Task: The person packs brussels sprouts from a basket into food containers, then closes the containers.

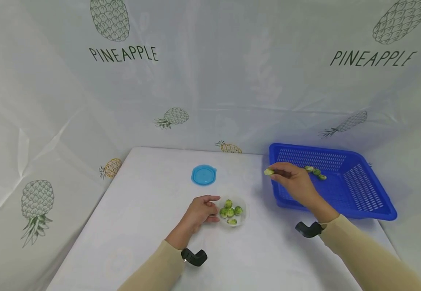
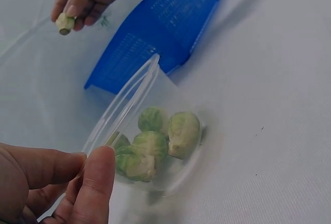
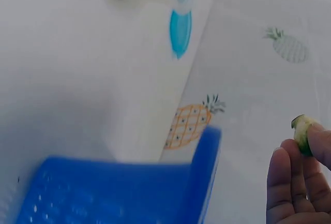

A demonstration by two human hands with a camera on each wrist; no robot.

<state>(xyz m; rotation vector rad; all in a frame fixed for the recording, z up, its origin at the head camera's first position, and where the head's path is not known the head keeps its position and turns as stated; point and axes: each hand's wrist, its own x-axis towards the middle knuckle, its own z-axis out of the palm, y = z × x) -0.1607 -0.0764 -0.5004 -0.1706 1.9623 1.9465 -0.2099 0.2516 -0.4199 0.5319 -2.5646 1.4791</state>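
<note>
Between the thumb and fingertips of my right hand (image 1: 293, 180) is a Brussels sprout (image 1: 269, 171), pinched above the near left rim of the blue basket (image 1: 341, 198). The right wrist view shows that sprout (image 3: 305, 133) with its pale cut stem end. My left hand (image 1: 200, 212) pinches the rim of a clear round plastic container (image 2: 173, 84) on the table, as the left wrist view shows. Several green Brussels sprouts (image 1: 230, 212) lie inside this container. A few more sprouts (image 1: 316, 171) rest in the basket toward its far left side.
A light blue lid (image 1: 204, 175) lies flat on the white table (image 1: 141, 194), behind the container. The perforated basket stands at the table's right side. White sheeting (image 1: 210, 72) printed with pineapples hangs behind and at both sides.
</note>
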